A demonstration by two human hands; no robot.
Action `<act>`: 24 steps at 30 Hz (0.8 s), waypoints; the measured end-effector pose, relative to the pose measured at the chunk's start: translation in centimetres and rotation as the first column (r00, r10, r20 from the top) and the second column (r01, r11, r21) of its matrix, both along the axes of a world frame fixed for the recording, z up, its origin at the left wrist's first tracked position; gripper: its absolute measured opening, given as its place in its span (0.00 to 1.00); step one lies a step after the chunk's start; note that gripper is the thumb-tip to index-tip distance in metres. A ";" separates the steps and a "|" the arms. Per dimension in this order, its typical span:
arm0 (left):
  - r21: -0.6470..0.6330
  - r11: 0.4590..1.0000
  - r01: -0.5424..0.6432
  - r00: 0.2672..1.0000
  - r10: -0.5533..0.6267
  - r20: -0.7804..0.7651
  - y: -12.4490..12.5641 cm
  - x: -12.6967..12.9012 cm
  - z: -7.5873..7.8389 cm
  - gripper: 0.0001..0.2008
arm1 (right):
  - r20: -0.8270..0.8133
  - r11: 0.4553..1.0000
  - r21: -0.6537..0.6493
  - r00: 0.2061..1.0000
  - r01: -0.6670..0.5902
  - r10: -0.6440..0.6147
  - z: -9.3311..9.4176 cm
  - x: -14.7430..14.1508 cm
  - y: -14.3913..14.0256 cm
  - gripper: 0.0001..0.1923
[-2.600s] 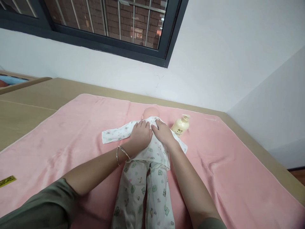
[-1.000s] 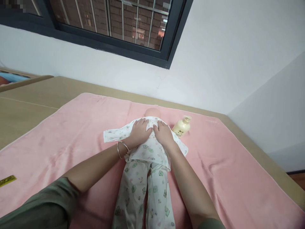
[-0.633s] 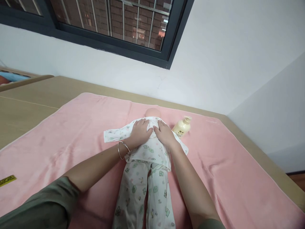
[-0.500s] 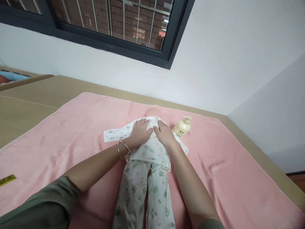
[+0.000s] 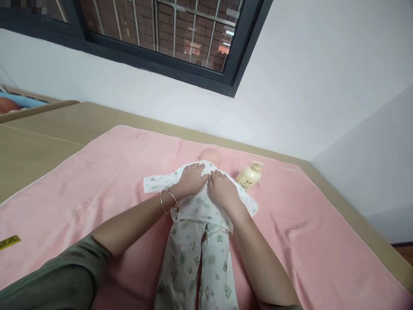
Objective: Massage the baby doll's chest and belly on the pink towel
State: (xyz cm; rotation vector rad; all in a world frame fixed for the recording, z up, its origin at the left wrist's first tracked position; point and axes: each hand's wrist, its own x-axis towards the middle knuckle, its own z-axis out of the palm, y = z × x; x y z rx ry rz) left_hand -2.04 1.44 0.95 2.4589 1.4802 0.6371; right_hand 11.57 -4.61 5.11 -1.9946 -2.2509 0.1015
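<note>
A doll [image 5: 210, 156] lies in the middle of a pink blanket [image 5: 122, 161], the crown of its bare head pointing away from the person. It wears a white shirt [image 5: 197, 209] and matching white trousers [image 5: 215, 260], both printed with small green and dark motifs; any lettering among them is too small to make out. The left hand [image 5: 192, 179] lies palm down on the chest of the shirt, fingers extended and close together. The right hand [image 5: 223, 189] rests just beside it with fingers bent, the two thumbs almost meeting at the middle of the shirt front. Whether either hand pinches the cloth cannot be told. A thin bangle [image 5: 165, 202] circles the left wrist.

Near the right hand, just beyond a shirt sleeve, is a pale yellow bottle [image 5: 250, 175] with a pump top. It bears a dark emblem and lines of print below, all too small to read. At the far left edge, a yellow strip [image 5: 9, 242] carries black characters, cut off and illegible. Beyond the barred window [image 5: 167, 30], a reddish lit patch is too blurred to read
</note>
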 end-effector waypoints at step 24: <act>0.241 0.922 0.303 0.894 -0.187 -0.406 -2.3 -0.1 0.7 0.16 | -0.158 1.000 0.019 0.987 0.012 -0.008 -1.6 1.8 2.5 0.24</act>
